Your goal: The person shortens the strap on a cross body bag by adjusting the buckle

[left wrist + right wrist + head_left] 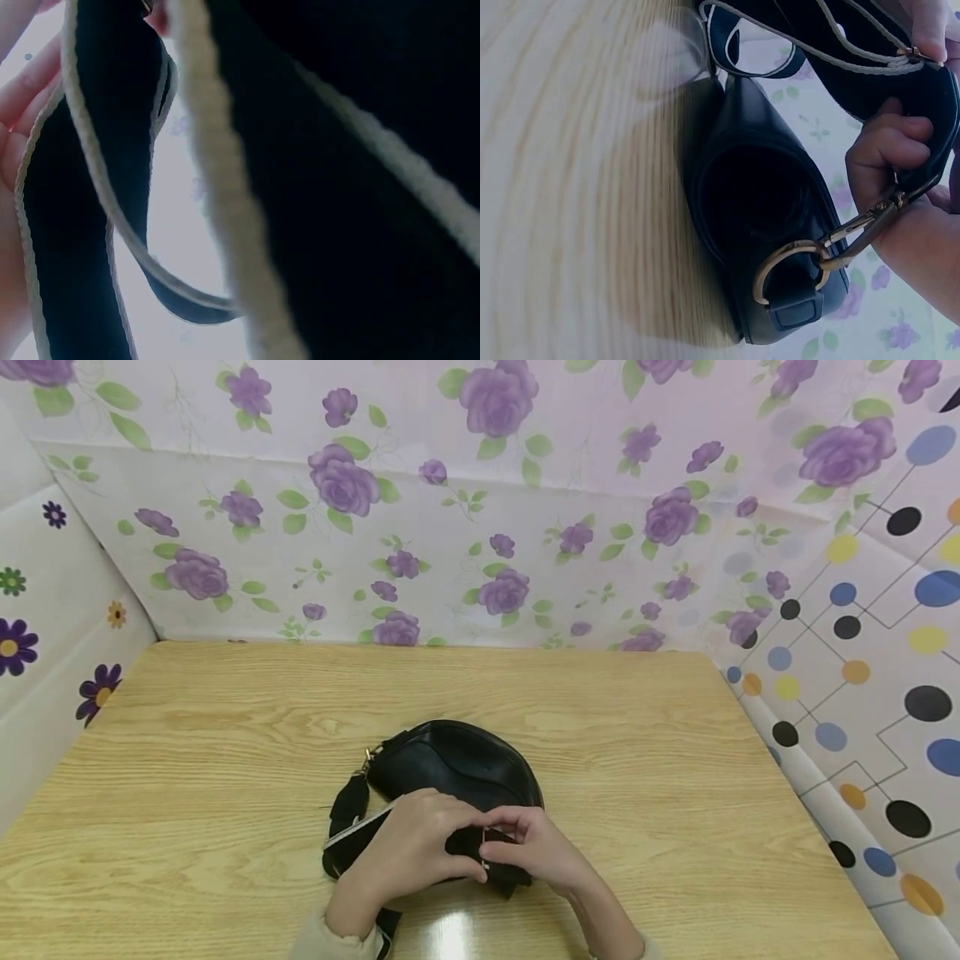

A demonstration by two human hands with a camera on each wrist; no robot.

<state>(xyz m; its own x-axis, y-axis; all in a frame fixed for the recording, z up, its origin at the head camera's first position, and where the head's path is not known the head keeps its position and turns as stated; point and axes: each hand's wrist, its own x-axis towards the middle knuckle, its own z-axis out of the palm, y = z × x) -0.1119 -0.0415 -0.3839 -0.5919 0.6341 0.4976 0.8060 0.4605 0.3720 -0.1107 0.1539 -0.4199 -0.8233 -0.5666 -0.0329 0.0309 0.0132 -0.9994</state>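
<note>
A black crescent-shaped bag lies on the wooden table, just beyond both hands. My left hand holds the bag's wide black strap, which has pale edging, with fingers and thumb curled about it. From the other side, my right hand pinches the strap at a small metal slider between the hands. In the right wrist view, a gold ring and swivel clasp join strap to bag. Folds of strap fill much of the left wrist view, hiding most of the left hand.
The light wooden table surrounds the bag. Behind it hangs a sheet with purple flowers. A dotted sheet borders the right side, and another floral sheet the left.
</note>
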